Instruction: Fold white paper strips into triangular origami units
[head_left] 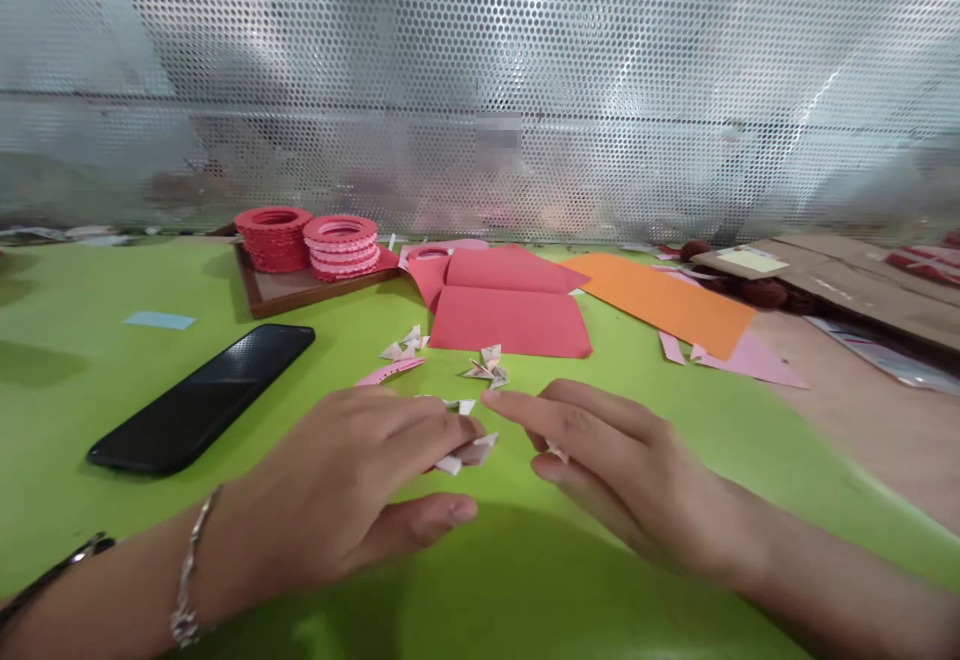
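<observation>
My left hand (352,480) lies palm down with its fingers over several small folded paper pieces (480,450), pale and printed. Its thumb is held apart from the fingers. My right hand (622,460) stays low over the table, index finger stretched forward and thumb apart. A pale bit of paper (556,451) shows under its fingers, mostly hidden; I cannot tell if it is touched. Just beyond the right fingertip sits a folded, pointed paper piece (489,367). Another such piece (407,344) lies farther left, near a curved pink paper strip (390,371).
On the green table (465,570), a black phone (206,395) lies at left near a blue paper slip (160,320). Red paper rings stand in stacks (274,240) on a brown tray (322,292). Beyond my hands are red paper (510,320) and an orange sheet (667,300). Perforated metal (480,70) rises behind.
</observation>
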Action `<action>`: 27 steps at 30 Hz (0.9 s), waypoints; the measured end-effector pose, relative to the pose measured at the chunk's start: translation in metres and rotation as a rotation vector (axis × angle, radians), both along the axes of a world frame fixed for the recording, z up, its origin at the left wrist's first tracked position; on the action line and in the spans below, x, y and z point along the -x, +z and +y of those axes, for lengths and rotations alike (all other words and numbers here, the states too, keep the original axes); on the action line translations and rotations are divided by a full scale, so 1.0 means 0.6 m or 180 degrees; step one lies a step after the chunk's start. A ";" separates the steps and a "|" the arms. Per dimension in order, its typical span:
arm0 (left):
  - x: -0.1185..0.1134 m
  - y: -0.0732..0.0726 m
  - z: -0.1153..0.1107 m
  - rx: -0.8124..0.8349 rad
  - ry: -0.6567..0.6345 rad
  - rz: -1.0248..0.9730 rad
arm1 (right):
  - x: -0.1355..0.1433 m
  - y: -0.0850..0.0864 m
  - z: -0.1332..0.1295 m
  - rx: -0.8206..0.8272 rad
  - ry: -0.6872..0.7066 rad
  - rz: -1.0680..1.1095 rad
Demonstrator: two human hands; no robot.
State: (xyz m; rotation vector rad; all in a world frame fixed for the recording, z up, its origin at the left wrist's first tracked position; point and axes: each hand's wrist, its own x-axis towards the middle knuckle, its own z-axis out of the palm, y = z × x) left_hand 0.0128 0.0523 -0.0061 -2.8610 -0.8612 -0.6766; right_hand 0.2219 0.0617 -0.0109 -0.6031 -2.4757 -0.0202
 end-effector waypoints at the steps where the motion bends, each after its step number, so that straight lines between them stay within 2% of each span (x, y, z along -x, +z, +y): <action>1: 0.001 0.000 0.000 0.0036 0.0003 -0.0007 | 0.000 0.000 0.000 0.0088 -0.0020 -0.0097; 6: -0.002 -0.003 -0.001 0.0104 0.0150 0.0041 | 0.004 -0.009 0.000 0.0738 -0.0220 -0.0166; 14: -0.001 -0.009 -0.001 0.0271 0.0249 0.0096 | 0.006 -0.024 0.002 0.1035 -0.0215 0.0426; 17: -0.003 -0.012 -0.001 0.0406 0.0228 0.0026 | 0.005 -0.031 0.001 0.0681 -0.0245 0.0478; 20: -0.004 -0.014 -0.002 0.0560 0.0153 -0.0055 | 0.004 -0.034 0.002 0.0288 -0.0068 0.0538; 23: -0.003 -0.015 -0.004 0.0781 0.0086 -0.0091 | 0.003 -0.030 0.004 0.0111 0.0143 0.0667; 27: -0.002 -0.016 -0.006 0.0951 0.0060 -0.0142 | 0.003 -0.027 0.004 0.0006 0.0187 0.0737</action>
